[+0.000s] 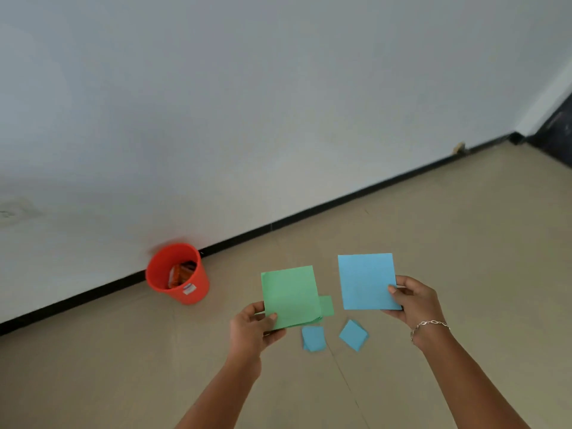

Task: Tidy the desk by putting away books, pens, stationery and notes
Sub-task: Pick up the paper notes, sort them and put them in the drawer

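My left hand [252,328] pinches the lower left corner of a stack of green square notes [289,295], held up over the floor. My right hand [414,300] grips the lower right corner of a blue square note [365,281], a little higher and to the right of the green stack. A small green note [326,305] peeks out behind the green stack's right edge. Two small blue notes lie on the floor below my hands, one [314,338] on the left and one [353,335] on the right, turned like a diamond.
An orange-red bin [198,289] stands on the beige tiled floor against the white wall to my left, with orange wrappers inside. A black skirting strip [340,204] runs along the wall. A dark doorway edge [557,131] shows at the far right.
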Demonstrator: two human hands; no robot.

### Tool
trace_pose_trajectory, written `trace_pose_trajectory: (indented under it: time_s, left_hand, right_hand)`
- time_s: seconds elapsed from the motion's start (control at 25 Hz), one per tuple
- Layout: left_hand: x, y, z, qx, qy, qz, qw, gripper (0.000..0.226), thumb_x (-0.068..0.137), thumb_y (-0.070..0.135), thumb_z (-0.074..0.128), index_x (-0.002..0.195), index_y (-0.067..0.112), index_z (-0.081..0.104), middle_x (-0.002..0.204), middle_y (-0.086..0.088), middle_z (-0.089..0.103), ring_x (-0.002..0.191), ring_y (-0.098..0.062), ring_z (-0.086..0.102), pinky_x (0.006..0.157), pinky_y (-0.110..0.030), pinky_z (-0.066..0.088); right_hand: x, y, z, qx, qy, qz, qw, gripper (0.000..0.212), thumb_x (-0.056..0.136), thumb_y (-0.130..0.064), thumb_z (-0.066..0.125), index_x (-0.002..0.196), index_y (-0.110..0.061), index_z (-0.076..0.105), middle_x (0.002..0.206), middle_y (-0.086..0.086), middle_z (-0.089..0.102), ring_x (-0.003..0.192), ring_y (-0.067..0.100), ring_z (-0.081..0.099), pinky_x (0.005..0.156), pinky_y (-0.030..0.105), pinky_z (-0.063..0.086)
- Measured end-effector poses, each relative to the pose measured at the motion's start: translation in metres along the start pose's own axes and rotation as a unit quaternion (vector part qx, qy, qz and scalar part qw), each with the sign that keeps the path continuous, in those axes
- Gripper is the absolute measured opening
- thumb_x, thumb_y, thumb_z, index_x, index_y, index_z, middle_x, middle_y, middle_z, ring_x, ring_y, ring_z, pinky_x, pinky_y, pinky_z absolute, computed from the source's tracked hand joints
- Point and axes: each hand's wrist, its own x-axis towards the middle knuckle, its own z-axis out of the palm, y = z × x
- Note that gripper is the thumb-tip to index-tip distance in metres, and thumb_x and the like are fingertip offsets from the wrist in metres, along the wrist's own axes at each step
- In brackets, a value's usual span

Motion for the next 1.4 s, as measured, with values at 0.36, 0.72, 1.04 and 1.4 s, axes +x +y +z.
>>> trace_pose_trajectory:
  time_s: [0.36, 0.72, 1.04, 1.4]
  left_hand:
    - [-0.138, 0.042, -0.141, -0.164, 0.187, 0.104, 0.963, 0.016, 0.083, -0.014, 0.055, 0.087, 0.001, 0.059, 0.083, -0.013, 0.064, 0.075, -0.025, 0.064, 0.055, -0.024, 0.058]
    - [-0.307, -0.012, -0.317, -0.285, 0.439, 0.157, 0.837, 0.015, 0.083, -0.014, 0.056, 0.088, -0.001, 0.061, 0.082, -0.013, 0.066, 0.075, -0.025, 0.064, 0.052, -0.023, 0.057]
    - [-0.457, -0.069, -0.466, -0.351, 0.58, 0.203, 0.706, 0.018, 0.084, -0.011, 0.056, 0.098, -0.002, 0.058, 0.089, -0.015, 0.066, 0.08, -0.028, 0.065, 0.052, -0.024, 0.058]
    - [-0.605, -0.183, -0.569, -0.385, 0.699, 0.161, 0.58, 0.029, 0.08, -0.015, 0.057, 0.108, -0.01, 0.057, 0.095, -0.022, 0.063, 0.076, -0.029, 0.064, 0.04, -0.023, 0.053]
  right_hand:
    - [-0.093, -0.052, 0.123, -0.082, -0.218, -0.051, 0.971, 0.019, 0.087, 0.009, 0.05, 0.102, 0.001, 0.059, 0.091, 0.016, 0.058, 0.084, 0.029, 0.055, 0.043, 0.018, 0.053]
    - [-0.299, -0.007, 0.297, -0.17, -0.484, -0.076, 0.855, 0.015, 0.086, 0.008, 0.053, 0.087, -0.006, 0.06, 0.087, 0.013, 0.062, 0.072, 0.022, 0.059, 0.044, 0.023, 0.052]
    - [-0.522, 0.066, 0.399, -0.207, -0.617, -0.064, 0.757, 0.015, 0.085, 0.007, 0.056, 0.096, -0.001, 0.062, 0.078, 0.008, 0.062, 0.069, 0.021, 0.058, 0.052, 0.026, 0.052]
    - [-0.723, 0.148, 0.438, -0.279, -0.712, -0.027, 0.644, 0.015, 0.081, 0.014, 0.055, 0.085, -0.001, 0.057, 0.069, 0.007, 0.059, 0.058, 0.019, 0.054, 0.038, 0.018, 0.049]
